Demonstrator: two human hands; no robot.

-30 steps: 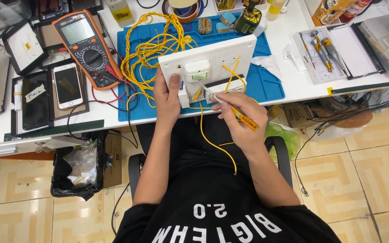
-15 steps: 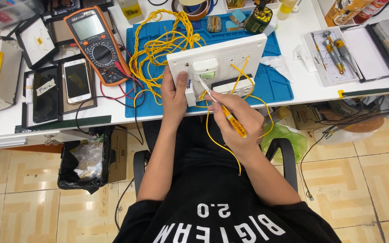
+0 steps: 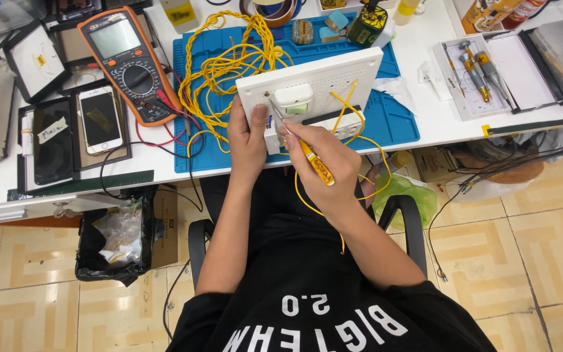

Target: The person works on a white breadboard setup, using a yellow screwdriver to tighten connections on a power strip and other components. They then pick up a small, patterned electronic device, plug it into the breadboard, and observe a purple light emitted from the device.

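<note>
At the front edge of the desk [image 3: 425,140], the right hand [image 3: 324,166] has its fingers [image 3: 301,133] closed tight around a yellow screwdriver [image 3: 315,163]. The thin metal tip points up and left onto a white board [image 3: 320,81]. The left hand [image 3: 247,140] grips the board's left side, with the thumb pressed flat on its face and the other fingers hidden behind. The board is tilted and sits half on a blue mat [image 3: 392,117]. A small pale green part [image 3: 294,98] is on the board, just above the tip. Yellow wires [image 3: 229,62] lie in a messy pile on the mat, and some loop down past the right hand. Left of the mat is an orange meter [image 3: 128,62]. Beside it lies a white phone [image 3: 101,118], then a black phone [image 3: 50,140]. Far right, a tray [image 3: 451,98] holds small tools. Under the desk sits a black bin [image 3: 115,244].
</note>
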